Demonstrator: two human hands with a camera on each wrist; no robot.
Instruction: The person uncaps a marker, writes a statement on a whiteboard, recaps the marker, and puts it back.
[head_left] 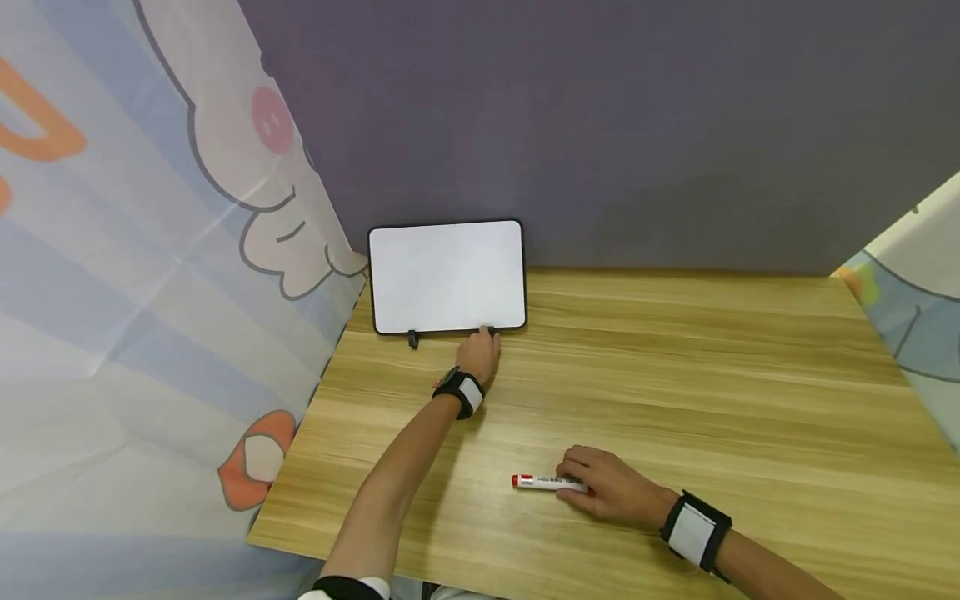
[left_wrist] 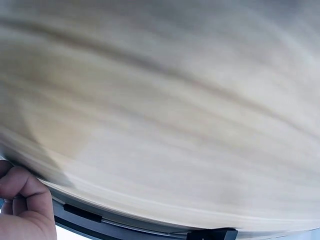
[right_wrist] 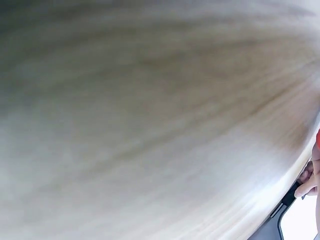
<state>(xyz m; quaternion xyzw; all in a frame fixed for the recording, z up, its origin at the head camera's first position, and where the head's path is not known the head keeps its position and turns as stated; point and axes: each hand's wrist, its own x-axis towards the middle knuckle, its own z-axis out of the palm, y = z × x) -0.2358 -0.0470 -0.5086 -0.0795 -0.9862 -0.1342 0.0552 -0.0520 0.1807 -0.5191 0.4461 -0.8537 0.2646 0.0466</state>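
Note:
A small whiteboard [head_left: 448, 277] with a black frame stands at the far left of the table, on black feet. My left hand [head_left: 477, 354] is at its lower edge, fingers curled and gripping it by the right foot; the left foot [head_left: 412, 339] is in plain sight. In the left wrist view, the bent fingers of that hand [left_wrist: 27, 205] show beside the dark frame [left_wrist: 125, 221]. Nearer the front, my right hand [head_left: 611, 486] holds a white marker [head_left: 536, 482] between thumb and fingers. Its red end points left, and the palm hides its other end.
The wood-grain table [head_left: 712, 375] meets a grey panel [head_left: 600, 125] at the back, right behind the whiteboard. A printed curtain [head_left: 150, 333] hangs along the left edge, and another printed sheet [head_left: 922, 317] is at the right.

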